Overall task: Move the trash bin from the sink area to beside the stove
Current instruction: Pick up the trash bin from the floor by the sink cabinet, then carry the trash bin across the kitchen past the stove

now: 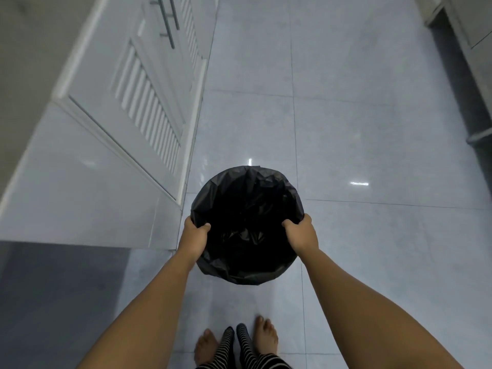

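A round trash bin [247, 209] lined with a black plastic bag is in front of me, seen from above over the tiled floor. My left hand [193, 235] grips its left rim, thumb inside the bag. On the opposite side my right hand [302, 233] grips the right rim the same way. Whether the bin rests on the floor or hangs just above it cannot be told. The inside of the bin is dark and its contents are hidden. Neither sink nor stove is in view.
White cabinet doors with louvred panels [149, 113] and long metal handles [167, 22] run along the left. A grey countertop edge [24, 62] is above them. More cabinetry [476, 49] stands at the far right. Glossy grey floor tiles [346, 115] stretch ahead. My bare feet [237, 342] are below.
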A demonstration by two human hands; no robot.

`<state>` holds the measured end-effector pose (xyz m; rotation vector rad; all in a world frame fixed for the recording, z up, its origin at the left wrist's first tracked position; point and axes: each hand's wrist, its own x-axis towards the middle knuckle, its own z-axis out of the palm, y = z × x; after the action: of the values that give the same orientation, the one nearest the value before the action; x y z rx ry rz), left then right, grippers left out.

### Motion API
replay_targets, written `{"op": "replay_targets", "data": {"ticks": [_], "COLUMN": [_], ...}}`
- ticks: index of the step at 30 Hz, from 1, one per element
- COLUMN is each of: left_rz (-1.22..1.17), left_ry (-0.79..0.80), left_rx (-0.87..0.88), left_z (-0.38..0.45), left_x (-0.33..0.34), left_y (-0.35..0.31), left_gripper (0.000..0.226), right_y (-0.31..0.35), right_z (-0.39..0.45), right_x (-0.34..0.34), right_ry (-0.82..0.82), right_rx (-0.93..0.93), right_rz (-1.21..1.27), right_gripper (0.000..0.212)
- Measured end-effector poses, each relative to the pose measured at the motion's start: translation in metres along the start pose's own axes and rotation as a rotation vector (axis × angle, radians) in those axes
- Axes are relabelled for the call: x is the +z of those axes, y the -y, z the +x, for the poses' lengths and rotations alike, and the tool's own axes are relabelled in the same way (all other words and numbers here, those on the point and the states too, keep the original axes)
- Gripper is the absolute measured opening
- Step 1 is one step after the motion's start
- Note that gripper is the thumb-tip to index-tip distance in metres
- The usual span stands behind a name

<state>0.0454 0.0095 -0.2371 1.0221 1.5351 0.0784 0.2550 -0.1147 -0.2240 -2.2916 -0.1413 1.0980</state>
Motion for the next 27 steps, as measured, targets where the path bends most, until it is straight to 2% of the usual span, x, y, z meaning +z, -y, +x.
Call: {"op": "replay_targets", "data": {"ticks": [13, 27], "left_rz": [-0.034, -0.005], "left_ry": [0.003, -0.014], "left_rx": [0.027, 0.075], "left_z": [-0.163, -0.238], "left_x": [-0.035, -0.014], "left_y": [-0.137, -0.230], "left_gripper": [0.053, 0.055], "right_y": [0.122, 0.177], "right_z": [-0.133, -0.157], "right_x": [-0.134, -0.230], "right_ry": [0.015, 0.027], "right_rx": [-0.055, -0.072], "right_rz": [0.016, 0.021], "right_gripper": [0.056, 0.061]}}
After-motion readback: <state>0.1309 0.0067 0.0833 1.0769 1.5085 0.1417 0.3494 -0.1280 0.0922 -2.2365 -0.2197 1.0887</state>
